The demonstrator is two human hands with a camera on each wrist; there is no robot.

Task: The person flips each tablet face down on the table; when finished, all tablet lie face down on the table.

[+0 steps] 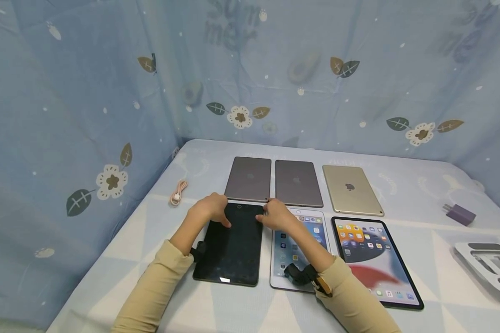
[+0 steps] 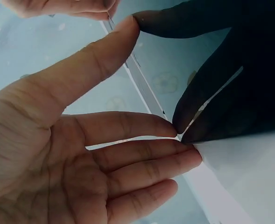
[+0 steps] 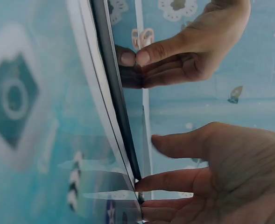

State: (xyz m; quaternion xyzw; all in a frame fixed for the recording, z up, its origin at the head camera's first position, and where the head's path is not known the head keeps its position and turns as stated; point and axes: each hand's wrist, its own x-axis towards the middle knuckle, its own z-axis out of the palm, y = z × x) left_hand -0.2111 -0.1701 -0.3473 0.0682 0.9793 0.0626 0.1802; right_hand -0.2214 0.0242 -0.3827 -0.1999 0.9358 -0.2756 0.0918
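I can count six tablets (image 1: 235, 249), three face-up and three back-up, plus one cable (image 1: 178, 191), one purple plug (image 1: 460, 214), one white plastic piece (image 1: 466, 254) and two hands (image 1: 210, 208).

I see the head view evenly bright, a small white glare on the black tablet (image 1: 233, 247); my wrist views look dimmer, bluish.

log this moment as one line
left hand: touching black-screened tablet | right hand: at its upper right corner | white tablet: lit, alongside

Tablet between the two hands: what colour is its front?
Black; the tablet shows best in the head view.
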